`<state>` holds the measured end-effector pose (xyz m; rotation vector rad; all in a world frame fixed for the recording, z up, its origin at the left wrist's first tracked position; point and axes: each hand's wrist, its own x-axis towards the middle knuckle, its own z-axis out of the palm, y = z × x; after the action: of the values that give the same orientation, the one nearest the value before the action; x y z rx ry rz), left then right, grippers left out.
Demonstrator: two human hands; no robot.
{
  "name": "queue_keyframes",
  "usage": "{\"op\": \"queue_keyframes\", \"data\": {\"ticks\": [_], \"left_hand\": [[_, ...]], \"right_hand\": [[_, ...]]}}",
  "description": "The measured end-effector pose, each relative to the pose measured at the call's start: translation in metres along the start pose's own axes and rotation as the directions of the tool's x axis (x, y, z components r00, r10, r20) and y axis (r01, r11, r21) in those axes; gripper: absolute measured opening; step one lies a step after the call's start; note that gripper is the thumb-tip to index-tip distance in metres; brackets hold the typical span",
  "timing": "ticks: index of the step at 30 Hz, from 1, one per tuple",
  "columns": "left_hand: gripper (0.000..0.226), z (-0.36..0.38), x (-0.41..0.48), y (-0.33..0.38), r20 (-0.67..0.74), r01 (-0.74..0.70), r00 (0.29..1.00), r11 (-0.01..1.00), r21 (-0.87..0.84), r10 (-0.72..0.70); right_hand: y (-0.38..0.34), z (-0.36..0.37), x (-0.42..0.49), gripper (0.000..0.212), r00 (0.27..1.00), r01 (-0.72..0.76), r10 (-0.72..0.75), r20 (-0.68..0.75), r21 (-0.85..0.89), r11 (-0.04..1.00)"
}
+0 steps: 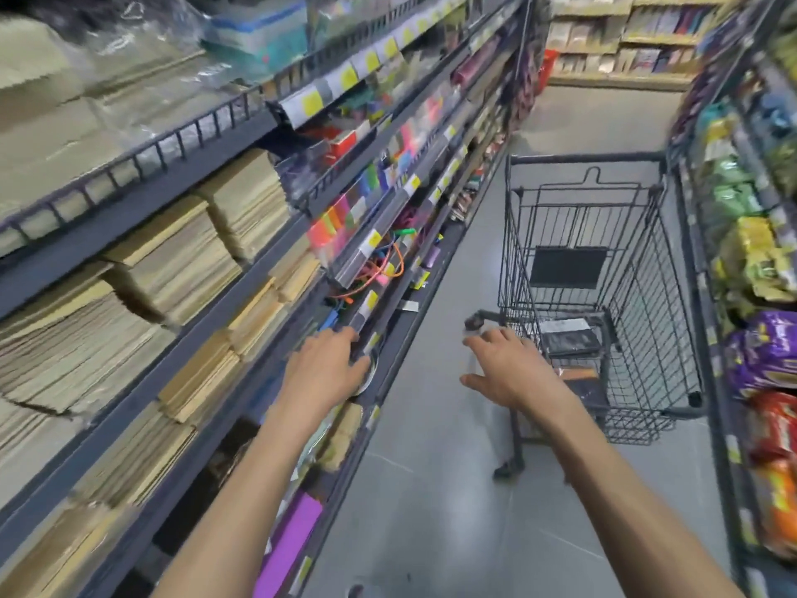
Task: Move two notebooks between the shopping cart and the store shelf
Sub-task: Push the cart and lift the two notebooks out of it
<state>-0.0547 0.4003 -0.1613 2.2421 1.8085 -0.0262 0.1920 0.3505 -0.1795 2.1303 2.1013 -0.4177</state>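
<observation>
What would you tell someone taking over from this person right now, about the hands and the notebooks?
Left hand: open, holds nothing, at the shelf edge.
Right hand: open, holds nothing, beside the end of the cart handle.
Notebooks: flat dark things lie in the cart's near end, too blurred to be sure they are the notebooks.
Done: cannot tell.
Left: neither hand carries a notebook, so probably pick one up next.
</observation>
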Motion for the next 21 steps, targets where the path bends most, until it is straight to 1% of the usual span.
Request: {"op": "queue_keyframes", "data": {"ticks": [5, 10, 14, 17, 21], "left_hand": [[0.037, 0.008, 0.074, 0.031, 0.046, -0.143, 0.989, 0.986, 0.091, 0.14], [0.045, 0.016, 0.156, 0.075, 0.116, -0.286, 0.955, 0.953, 0.103, 0.274], [0.045, 0.027, 0.225, 0.119, 0.176, -0.438, 0.891, 0.894, 0.092, 0.419], [0.038, 0.034, 0.271, 0.152, 0.202, -0.531, 0.836, 0.845, 0.062, 0.511], [0.037, 0.047, 0.321, 0.189, 0.276, -0.642, 0.746, 0.765, 0.057, 0.606]], "right_hand": [[0.049, 0.006, 0.021, 0.064, 0.989, -0.146, 0.145, 0.037, 0.037, 0.989], [0.093, 0.011, 0.056, 0.065, 0.956, -0.29, 0.286, 0.065, 0.086, 0.953], [0.127, 0.013, 0.083, 0.069, 0.899, -0.433, 0.419, 0.126, 0.118, 0.893], [0.148, 0.011, 0.101, 0.073, 0.842, -0.532, 0.503, 0.196, 0.147, 0.834], [0.169, 0.012, 0.12, 0.069, 0.776, -0.629, 0.588, 0.23, 0.206, 0.75]]}}
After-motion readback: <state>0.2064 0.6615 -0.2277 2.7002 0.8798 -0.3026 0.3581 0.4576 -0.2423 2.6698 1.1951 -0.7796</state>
